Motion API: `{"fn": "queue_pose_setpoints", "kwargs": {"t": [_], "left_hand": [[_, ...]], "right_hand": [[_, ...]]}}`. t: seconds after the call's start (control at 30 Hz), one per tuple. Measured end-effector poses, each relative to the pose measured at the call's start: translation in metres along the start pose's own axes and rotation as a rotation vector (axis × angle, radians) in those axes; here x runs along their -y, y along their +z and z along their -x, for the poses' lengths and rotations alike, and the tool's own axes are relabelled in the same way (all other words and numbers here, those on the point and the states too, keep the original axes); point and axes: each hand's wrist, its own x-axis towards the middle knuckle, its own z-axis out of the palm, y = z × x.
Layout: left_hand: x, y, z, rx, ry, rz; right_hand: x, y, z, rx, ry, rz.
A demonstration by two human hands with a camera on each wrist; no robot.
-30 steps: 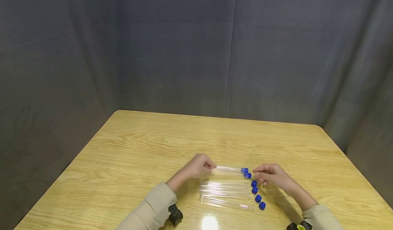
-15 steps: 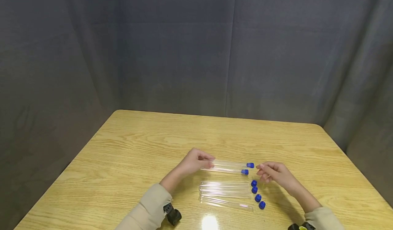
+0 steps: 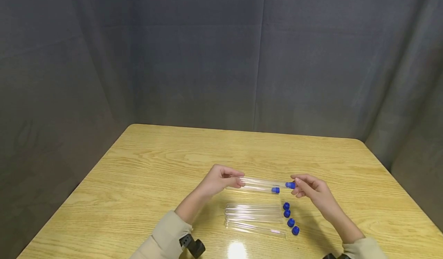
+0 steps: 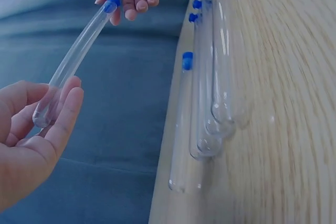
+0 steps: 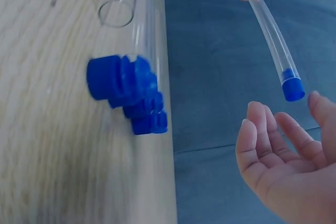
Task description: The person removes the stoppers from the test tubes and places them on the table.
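Note:
My left hand (image 3: 221, 180) pinches the rounded end of a clear test tube (image 4: 73, 51), held above the table and pointing right. A blue cap (image 5: 293, 88) sits in the tube's far end. Close around that cap is my right hand (image 3: 313, 190); in the right wrist view its fingers are spread and loosely bent, with a small gap between thumb and cap. Just below the held tube, a second capped test tube (image 4: 184, 124) lies on the table. Nearer me lie several uncapped test tubes (image 3: 254, 213) side by side, one slightly askew (image 3: 256, 229).
Several loose blue caps (image 3: 291, 223) stand in a slanting row at the open ends of the uncapped tubes. The wooden table (image 3: 166, 155) has grey curtains (image 3: 194, 59) behind it and at its sides. A bright light reflection (image 3: 236, 250) shows near the front.
My left hand has raised the capped test tube from beside the other capped one and moved it slightly away and to the right. My right hand has shifted a little up and right with it.

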Motion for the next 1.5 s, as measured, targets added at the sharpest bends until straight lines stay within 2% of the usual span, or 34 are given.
{"fn": "queue_pose_setpoints", "kwargs": {"t": [0.33,0.57,0.97,1.2,1.5], "left_hand": [[-0.011,0.001,0.008,-0.015,0.048,0.053],[-0.015,0.002,0.011,-0.006,0.063,0.059],[-0.015,0.005,0.012,-0.005,0.099,0.026],[-0.018,0.006,0.015,-0.024,0.108,0.021],[-0.018,0.005,0.014,-0.038,0.109,0.008]], "right_hand": [[0.012,0.004,0.006,0.043,-0.216,-0.063],[0.014,0.007,0.007,0.005,-0.238,-0.061],[0.017,0.012,0.009,-0.144,-0.283,0.108],[0.017,0.016,0.009,-0.170,-0.407,0.075],[0.017,0.019,0.009,-0.205,-0.497,0.052]]}}
